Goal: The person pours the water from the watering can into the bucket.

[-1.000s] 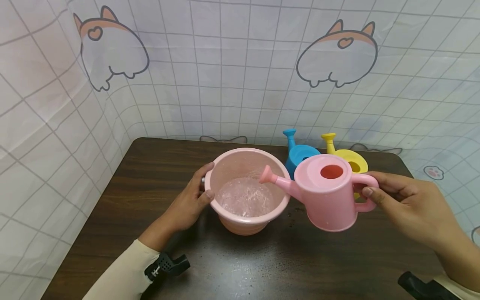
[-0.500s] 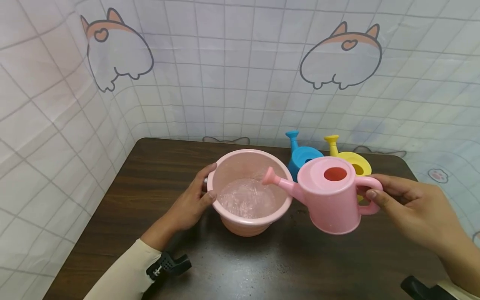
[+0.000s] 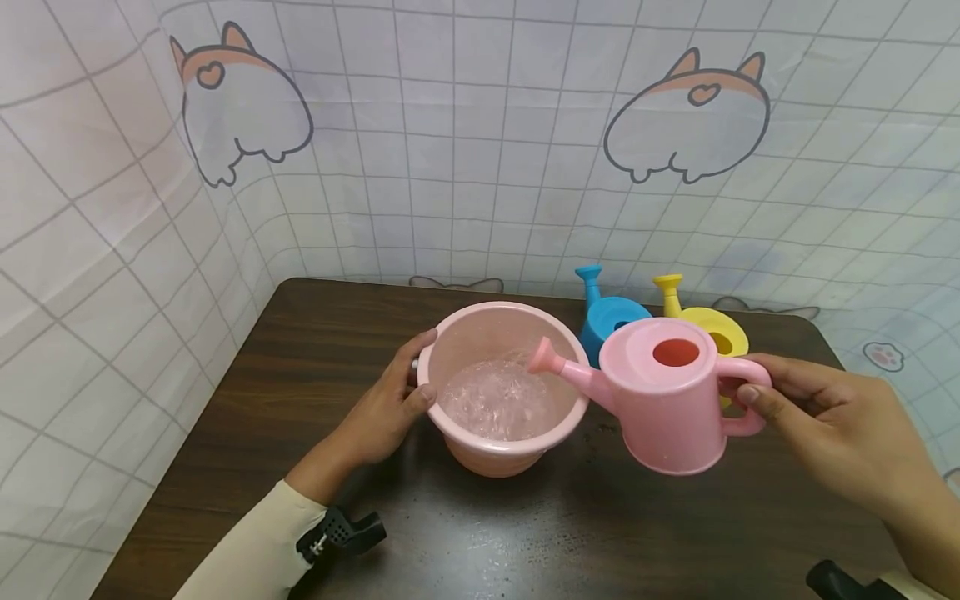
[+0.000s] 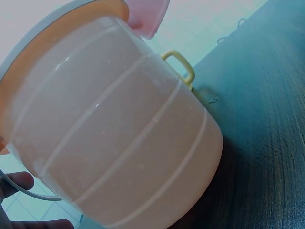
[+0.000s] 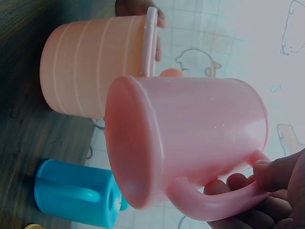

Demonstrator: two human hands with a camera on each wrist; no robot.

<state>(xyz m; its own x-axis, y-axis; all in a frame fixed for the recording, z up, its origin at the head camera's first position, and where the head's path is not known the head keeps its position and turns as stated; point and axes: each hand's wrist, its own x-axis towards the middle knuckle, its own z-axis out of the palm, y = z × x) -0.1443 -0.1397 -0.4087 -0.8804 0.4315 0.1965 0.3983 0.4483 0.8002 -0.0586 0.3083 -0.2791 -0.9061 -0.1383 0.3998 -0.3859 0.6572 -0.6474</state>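
Note:
My right hand grips the handle of a pink watering can, held above the table. The can tilts slightly to the left, its spout head over the rim of a pink bucket. Inside the bucket the water is rippled and splashing. My left hand holds the bucket's left rim, thumb on the near side. In the left wrist view the bucket's ribbed wall fills most of the picture. From the right wrist the can's underside and my fingers round its handle show.
Behind the pink can stand a blue watering can and a yellow watering can, both partly hidden. The dark wooden table has water drops near its front. A white grid-patterned cloth hangs behind and at the sides.
The whole view has shifted a little, so everything sits slightly lower and further right. Hands, bucket and pink can keep the same places relative to each other. The water keeps rippling.

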